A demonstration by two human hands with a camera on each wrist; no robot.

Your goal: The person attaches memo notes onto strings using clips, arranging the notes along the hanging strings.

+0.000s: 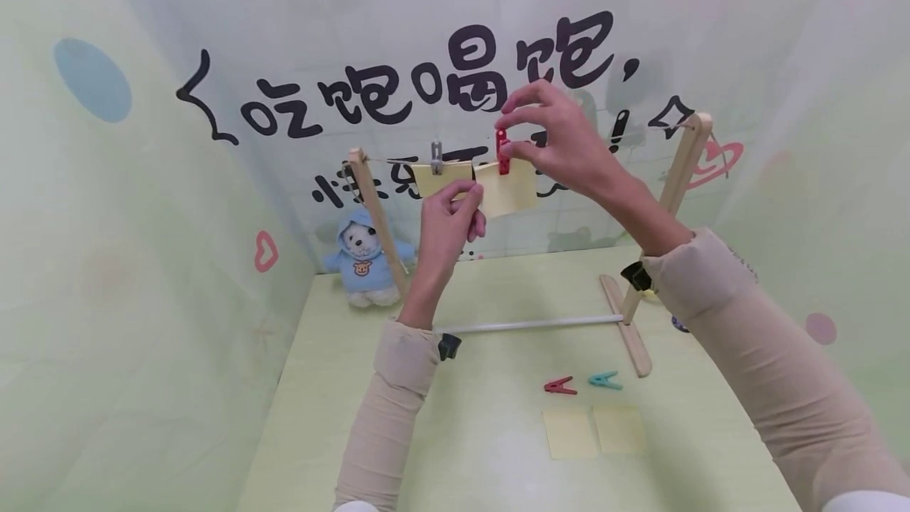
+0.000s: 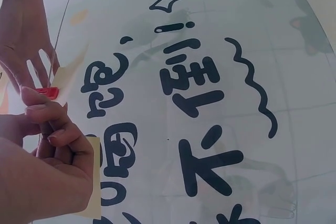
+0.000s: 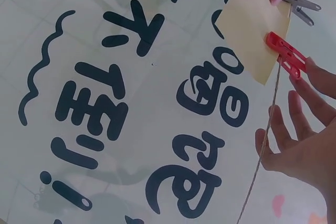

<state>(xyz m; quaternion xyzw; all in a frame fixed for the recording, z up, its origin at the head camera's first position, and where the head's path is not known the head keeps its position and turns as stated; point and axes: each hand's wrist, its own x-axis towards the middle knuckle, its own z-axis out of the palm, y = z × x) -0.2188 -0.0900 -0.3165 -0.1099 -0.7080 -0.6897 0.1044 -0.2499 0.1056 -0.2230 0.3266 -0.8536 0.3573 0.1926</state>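
Observation:
My right hand [image 1: 562, 137] pinches the handles of a red clothespin [image 1: 503, 155], its other fingers spread near the string in the right wrist view. The clothespin's jaws sit over the string and the top edge of a yellow paper note [image 1: 508, 192]. With thumb and fingers, my left hand [image 1: 451, 220] pinches that note at its upper left corner. Just left of it, a second yellow note [image 1: 425, 180] hangs from the string under a grey clothespin [image 1: 437, 158], partly hidden by the left hand.
The string runs between two wooden posts [image 1: 686, 160], joined low down by a white rod [image 1: 540, 324]. A plush toy [image 1: 366, 267] in blue stands behind the left post. On the table lie a red clothespin [image 1: 560, 385], a teal clothespin [image 1: 605, 380] and yellow notes [image 1: 570, 433].

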